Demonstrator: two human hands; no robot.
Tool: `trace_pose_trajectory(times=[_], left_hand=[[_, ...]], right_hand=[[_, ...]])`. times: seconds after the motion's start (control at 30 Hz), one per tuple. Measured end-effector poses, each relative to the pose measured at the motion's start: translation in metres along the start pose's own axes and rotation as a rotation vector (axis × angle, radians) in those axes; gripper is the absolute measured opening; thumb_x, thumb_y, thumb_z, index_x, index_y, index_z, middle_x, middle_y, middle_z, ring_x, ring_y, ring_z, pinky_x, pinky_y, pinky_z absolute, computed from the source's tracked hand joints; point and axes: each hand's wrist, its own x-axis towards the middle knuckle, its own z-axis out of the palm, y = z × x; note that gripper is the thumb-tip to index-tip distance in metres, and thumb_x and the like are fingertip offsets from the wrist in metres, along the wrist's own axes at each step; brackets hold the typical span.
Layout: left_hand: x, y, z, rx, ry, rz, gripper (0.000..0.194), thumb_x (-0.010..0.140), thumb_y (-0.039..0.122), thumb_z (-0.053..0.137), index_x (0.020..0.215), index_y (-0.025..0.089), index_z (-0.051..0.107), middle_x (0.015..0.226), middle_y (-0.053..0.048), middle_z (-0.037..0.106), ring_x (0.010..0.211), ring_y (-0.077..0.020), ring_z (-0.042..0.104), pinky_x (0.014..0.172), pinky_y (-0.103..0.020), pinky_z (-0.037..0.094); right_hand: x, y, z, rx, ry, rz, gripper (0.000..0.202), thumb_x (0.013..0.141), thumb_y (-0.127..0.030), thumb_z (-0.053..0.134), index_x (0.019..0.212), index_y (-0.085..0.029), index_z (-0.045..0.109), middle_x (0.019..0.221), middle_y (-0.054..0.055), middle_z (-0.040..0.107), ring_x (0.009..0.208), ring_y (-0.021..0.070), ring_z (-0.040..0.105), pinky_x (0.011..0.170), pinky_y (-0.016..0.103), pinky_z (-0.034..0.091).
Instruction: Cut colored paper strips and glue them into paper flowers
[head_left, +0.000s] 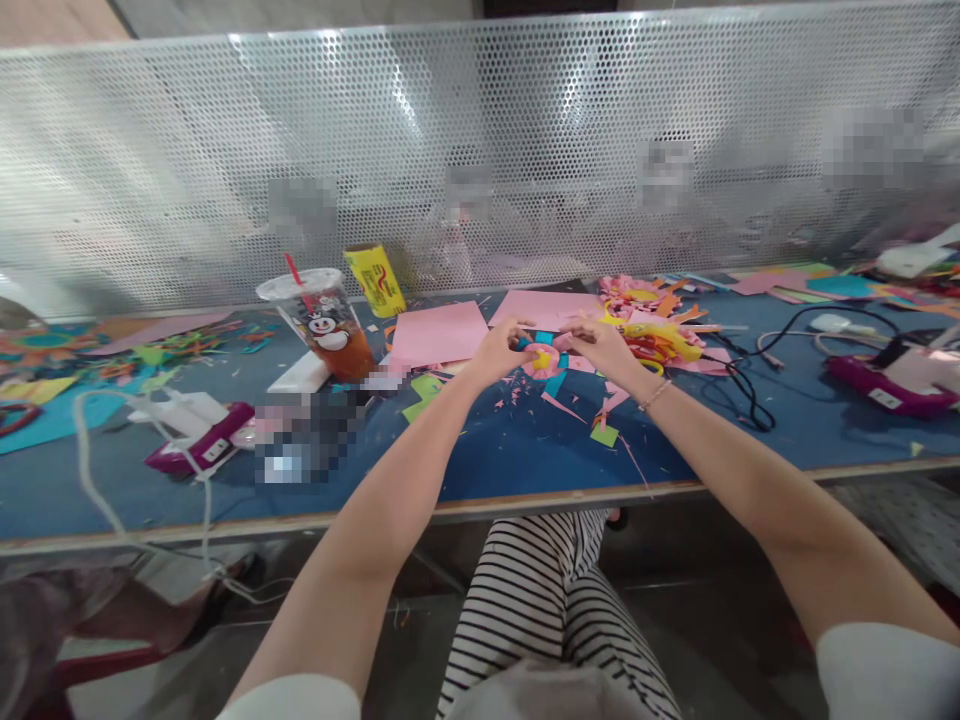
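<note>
Between my two hands is a paper flower [541,362] with a yellow centre, pink petals and blue strips. My left hand [502,350] has its fingers closed at the flower's left side. On the right side, my right hand [598,345] pinches the flower's edge, a bracelet on its wrist. Pink paper sheets [439,334] lie behind and left of my hands. Finished-looking pink, yellow and orange paper flowers [645,295] are piled just right of my right hand. Small pink scraps and a green piece [604,435] lie in front.
A drink cup [330,325] with a red straw and a yellow box [377,282] stand at the left. Purple power strips [202,440] with cables lie on both sides. A perforated metal panel [450,130] rises behind the blue table [495,460]. A person's leg shows lower left.
</note>
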Motion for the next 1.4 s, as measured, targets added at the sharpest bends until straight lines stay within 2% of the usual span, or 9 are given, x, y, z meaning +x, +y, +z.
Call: trace_pose_trajectory(times=[0.17, 0.47, 0.63, 0.87, 1.03, 1.17, 1.4], left_hand=[[-0.001, 0.005, 0.002, 0.043, 0.007, 0.010, 0.048, 0.062, 0.018, 0.068, 0.108, 0.017, 0.052, 0.080, 0.000, 0.058, 0.065, -0.0079, 0.048, 0.065, -0.024, 0.040], [-0.001, 0.005, 0.003, 0.079, 0.018, -0.004, 0.044, 0.063, 0.017, 0.065, 0.106, 0.018, 0.053, 0.080, 0.000, 0.059, 0.071, -0.0095, 0.052, 0.072, -0.026, 0.042], [0.000, 0.005, 0.003, 0.088, 0.033, -0.013, 0.043, 0.062, 0.015, 0.065, 0.104, 0.018, 0.054, 0.081, -0.001, 0.059, 0.073, -0.0104, 0.053, 0.072, -0.026, 0.042], [0.000, 0.004, 0.004, 0.099, 0.042, 0.004, 0.036, 0.061, 0.016, 0.067, 0.095, 0.018, 0.057, 0.084, -0.001, 0.061, 0.074, -0.0107, 0.055, 0.072, -0.026, 0.042], [0.000, 0.005, 0.004, 0.134, 0.034, 0.002, 0.037, 0.061, 0.016, 0.066, 0.097, 0.017, 0.057, 0.086, -0.002, 0.062, 0.074, -0.0108, 0.054, 0.070, -0.026, 0.042], [0.000, 0.004, 0.004, 0.181, 0.030, 0.000, 0.029, 0.063, 0.018, 0.065, 0.091, 0.017, 0.060, 0.086, -0.003, 0.063, 0.073, -0.0115, 0.053, 0.069, -0.026, 0.042], [-0.001, 0.004, 0.007, 0.279, 0.039, 0.052, 0.018, 0.066, 0.018, 0.060, 0.084, 0.017, 0.061, 0.074, 0.000, 0.059, 0.066, -0.0111, 0.049, 0.065, -0.025, 0.041]], right_hand=[[-0.003, -0.012, 0.001, 0.026, -0.052, 0.035, 0.022, 0.077, -0.020, 0.052, 0.094, -0.016, 0.065, 0.090, 0.007, 0.067, 0.082, 0.0170, 0.065, 0.079, 0.035, 0.053], [-0.006, -0.021, 0.003, 0.088, -0.097, 0.097, 0.022, 0.073, -0.028, 0.059, 0.090, -0.015, 0.065, 0.088, 0.007, 0.067, 0.076, 0.0166, 0.064, 0.074, 0.034, 0.053], [-0.007, -0.022, 0.004, 0.176, -0.118, 0.167, 0.024, 0.071, -0.031, 0.062, 0.089, -0.016, 0.065, 0.081, 0.005, 0.066, 0.072, 0.0160, 0.062, 0.065, 0.031, 0.053], [-0.005, -0.016, 0.006, 0.331, -0.118, 0.218, 0.026, 0.068, -0.027, 0.065, 0.092, -0.017, 0.063, 0.077, 0.002, 0.065, 0.070, 0.0135, 0.061, 0.067, 0.029, 0.053], [-0.004, -0.014, 0.006, 0.308, -0.114, 0.198, 0.023, 0.070, -0.028, 0.062, 0.091, -0.018, 0.064, 0.078, 0.001, 0.065, 0.070, 0.0139, 0.061, 0.068, 0.031, 0.052], [-0.005, -0.018, 0.005, 0.285, -0.127, 0.184, 0.021, 0.069, -0.029, 0.062, 0.087, -0.018, 0.064, 0.076, 0.002, 0.064, 0.070, 0.0143, 0.061, 0.067, 0.030, 0.051], [-0.006, -0.023, 0.004, 0.287, -0.142, 0.106, 0.028, 0.069, -0.035, 0.063, 0.091, -0.017, 0.060, 0.084, 0.003, 0.063, 0.075, 0.0145, 0.059, 0.069, 0.030, 0.050]])
